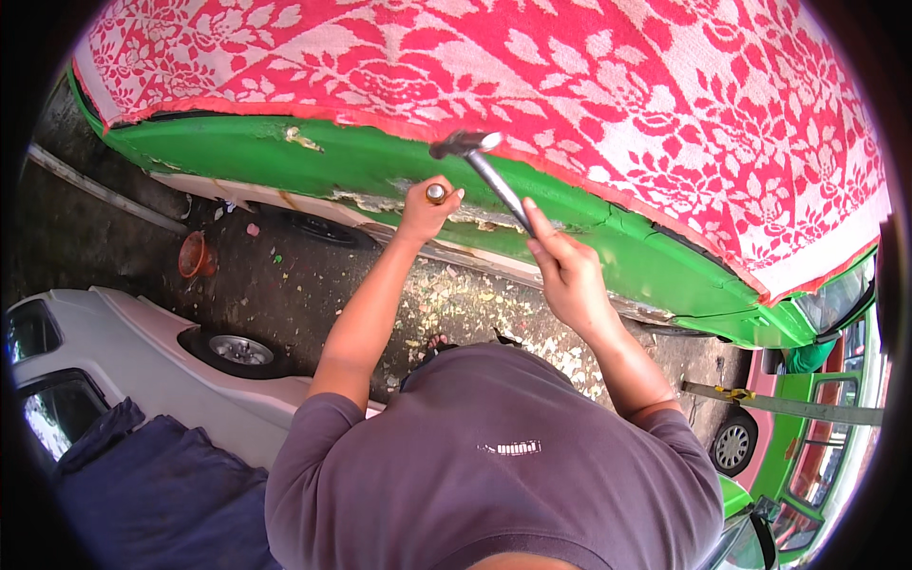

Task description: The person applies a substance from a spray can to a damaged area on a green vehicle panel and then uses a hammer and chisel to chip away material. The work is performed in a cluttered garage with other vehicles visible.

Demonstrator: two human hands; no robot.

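My left hand (425, 215) is closed around a chisel-like hand tool (435, 193), with its round metal end facing me. Its working tip is hidden behind my fist, which sits against or very near the green car panel (380, 157). Gripped in my right hand (572, 275) is a metal hammer (499, 185). The hammer's head is raised a little beyond and to the right of the tool's end, apart from it. Around my left fist the panel has a rough patch (370, 201) of broken, peeling paint and filler.
A red and pink floral cloth (617, 95) covers the car's upper part. Pale chips (456, 304) litter the ground below. An orange bucket (197, 256) lies at left, near a white car (142, 347). Another green vehicle (803, 427) stands at right, beside a metal bar (817, 409).
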